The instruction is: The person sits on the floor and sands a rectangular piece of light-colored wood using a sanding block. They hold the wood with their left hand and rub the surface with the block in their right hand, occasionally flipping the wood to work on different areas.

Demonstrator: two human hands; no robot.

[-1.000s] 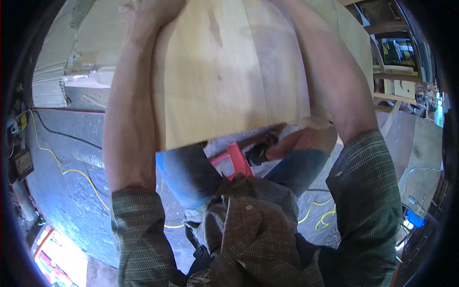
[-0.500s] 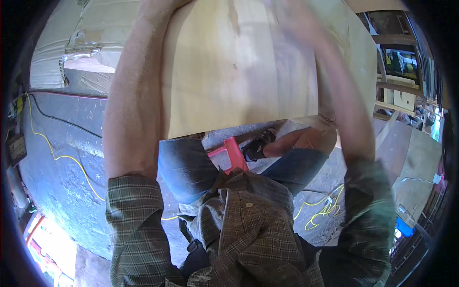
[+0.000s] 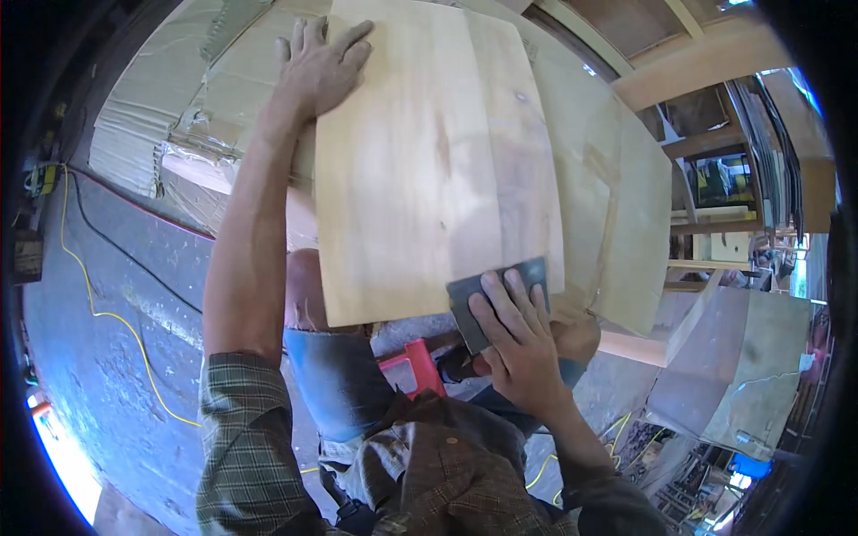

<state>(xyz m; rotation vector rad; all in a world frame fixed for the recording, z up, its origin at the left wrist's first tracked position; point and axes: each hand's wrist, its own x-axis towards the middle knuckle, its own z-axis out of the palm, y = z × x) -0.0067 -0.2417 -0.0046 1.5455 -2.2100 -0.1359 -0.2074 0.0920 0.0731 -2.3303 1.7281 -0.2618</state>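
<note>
A pale wooden board (image 3: 402, 196) lies before me, with a darker grain band along its right side. My left hand (image 3: 326, 67) rests on its far left edge, fingers spread. Under my right hand (image 3: 523, 344) is a dark grey sheet of sandpaper (image 3: 465, 288), at the board's near right corner. The fingers of that hand lie over the sheet and press it down, with part of it past the board's near edge. The underside of the sandpaper is hidden.
Tan cardboard (image 3: 626, 205) lies under and around the board. A red plastic stool (image 3: 418, 366) shows between my knees. A yellow cord (image 3: 134, 330) runs over the grey floor at the left. Wooden frames and shelves (image 3: 715, 143) stand at the right.
My right hand has come back from the board's far end to its near right corner, bringing the sandpaper into sight. My left hand shows fully now, as the view has shifted.
</note>
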